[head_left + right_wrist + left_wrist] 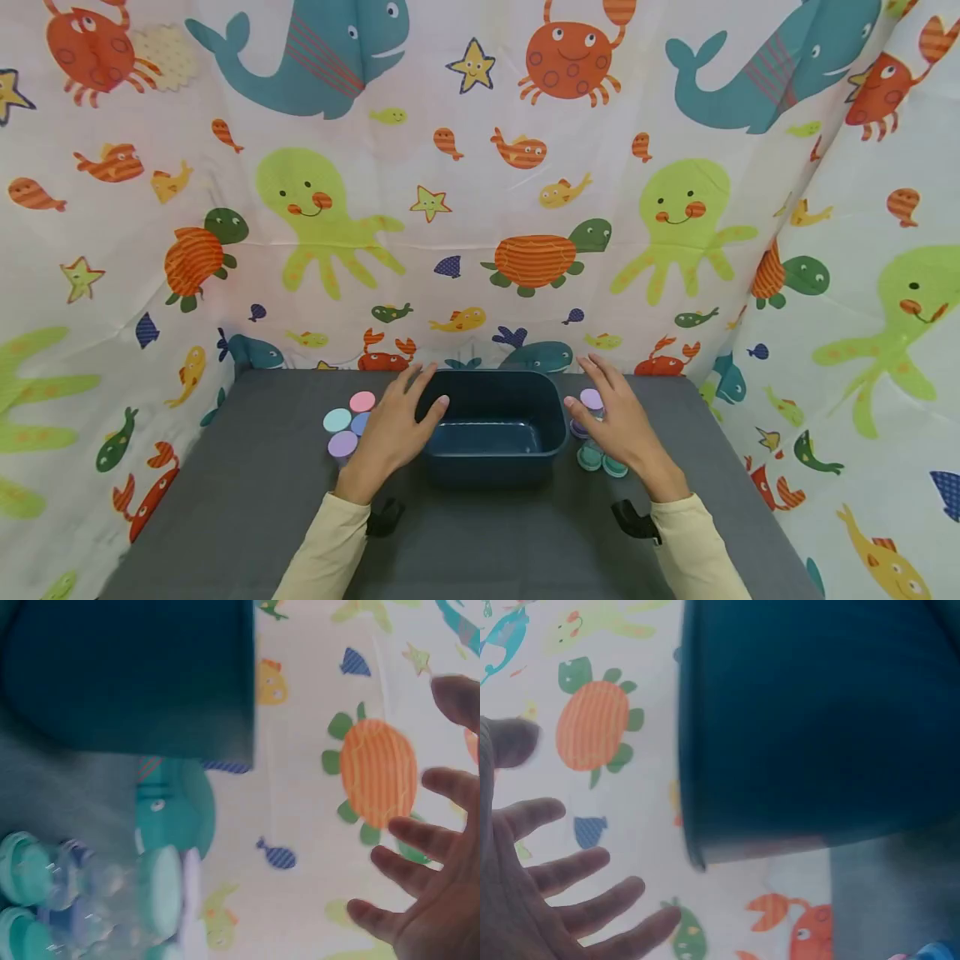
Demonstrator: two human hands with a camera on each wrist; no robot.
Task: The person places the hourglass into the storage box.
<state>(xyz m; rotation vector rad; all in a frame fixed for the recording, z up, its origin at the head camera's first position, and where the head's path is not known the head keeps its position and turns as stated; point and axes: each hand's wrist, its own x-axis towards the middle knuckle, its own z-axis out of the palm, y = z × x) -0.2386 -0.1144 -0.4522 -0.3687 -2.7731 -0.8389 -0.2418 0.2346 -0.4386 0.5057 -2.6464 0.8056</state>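
Observation:
A dark blue plastic bin [491, 473] stands in the middle of the table, its inside facing up. My left hand [397, 429] is raised by the bin's left side with fingers spread; in the left wrist view a gap separates them from the bin wall [825, 727]. On the other side my right hand [618, 421] has its fingers spread too, apart from the bin [142, 682] and holding nothing. Small jars with pink, mint, blue and purple lids [342, 444] sit beside my left hand. Under and beside my right hand are clear jars with lilac and teal lids [589, 456].
A grey cloth covers the table [247, 508]. Behind it and along both sides hangs a white curtain [465, 233] printed with sea animals. Each wrist carries a black strap mount [636, 522].

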